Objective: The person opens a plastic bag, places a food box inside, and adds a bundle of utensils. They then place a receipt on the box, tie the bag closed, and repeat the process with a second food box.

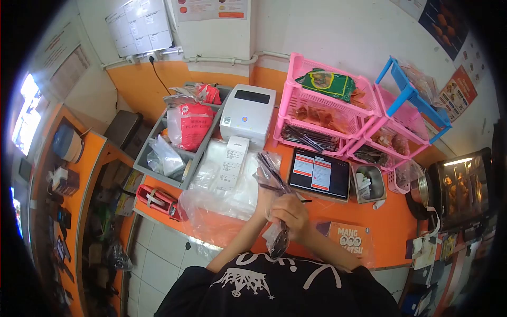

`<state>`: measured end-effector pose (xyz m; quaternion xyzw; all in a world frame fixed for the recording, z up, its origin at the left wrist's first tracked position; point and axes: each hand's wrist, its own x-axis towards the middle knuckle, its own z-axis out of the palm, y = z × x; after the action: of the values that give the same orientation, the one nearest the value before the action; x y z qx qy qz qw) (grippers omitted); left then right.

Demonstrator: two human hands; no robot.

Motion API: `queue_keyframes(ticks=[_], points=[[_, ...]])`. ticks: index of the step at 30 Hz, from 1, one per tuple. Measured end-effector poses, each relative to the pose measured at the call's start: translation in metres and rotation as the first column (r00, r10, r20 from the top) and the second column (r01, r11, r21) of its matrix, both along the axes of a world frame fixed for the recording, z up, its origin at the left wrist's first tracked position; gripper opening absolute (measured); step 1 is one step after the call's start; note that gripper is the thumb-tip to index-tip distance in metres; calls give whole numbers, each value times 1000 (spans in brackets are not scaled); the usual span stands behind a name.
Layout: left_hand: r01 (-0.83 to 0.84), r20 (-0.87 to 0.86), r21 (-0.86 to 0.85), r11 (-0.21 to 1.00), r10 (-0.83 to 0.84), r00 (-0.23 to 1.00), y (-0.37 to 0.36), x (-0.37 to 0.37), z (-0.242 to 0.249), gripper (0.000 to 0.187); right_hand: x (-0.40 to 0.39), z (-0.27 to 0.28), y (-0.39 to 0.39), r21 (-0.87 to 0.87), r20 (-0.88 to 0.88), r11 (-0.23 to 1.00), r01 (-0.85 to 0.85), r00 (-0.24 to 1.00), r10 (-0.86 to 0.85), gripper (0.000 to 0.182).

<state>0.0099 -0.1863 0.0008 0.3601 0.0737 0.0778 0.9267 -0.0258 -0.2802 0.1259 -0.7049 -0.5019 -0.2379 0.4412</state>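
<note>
Clear plastic bag (274,211) of dark utensils sits gripped in both hands above the orange counter (369,216): the right hand (290,211) clenches its middle, the left hand (266,198) closes on it just beside. Some utensils seem bagged already; others poke from the top. Forearms meet near the chest. Beyond stand a tablet (319,173), receipt printer (247,113) and pink racks (327,105).

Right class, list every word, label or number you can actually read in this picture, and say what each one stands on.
"MANG": top line on the orange box at the counter's near edge; the line below is partly hidden, ending "TSU".
Red bag: white lettering, too blurred to read.
Receipt from the white printer: too small.
Tablet screen: too small.
Wall posters: too small.
</note>
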Motion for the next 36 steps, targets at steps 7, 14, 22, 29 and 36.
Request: queue_keyframes(ticks=[7, 14, 22, 29, 36], points=[[-337, 358, 760, 556, 73, 931, -2, 1, 21, 37, -1, -16, -14, 227, -507, 962, 153, 862, -17, 21], [-52, 165, 458, 887, -27, 986, 1, -26, 66, 37, 50, 25, -31, 630, -766, 597, 497, 270, 584, 34], [567, -35, -308, 764, -604, 796, 29, -33, 71, 26, 36, 29, -9, 764, -632, 645, 29, 233, 739, 38], [615, -209, 231, 754, -579, 788, 11, -22, 23, 39, 34, 30, -12, 587, -683, 760, -279, 333, 650, 37], [169, -78, 973, 158, -462, 883, -10, 7, 26, 44, 41, 98, -63, 487, -589, 849, 205, 795, 146, 20]])
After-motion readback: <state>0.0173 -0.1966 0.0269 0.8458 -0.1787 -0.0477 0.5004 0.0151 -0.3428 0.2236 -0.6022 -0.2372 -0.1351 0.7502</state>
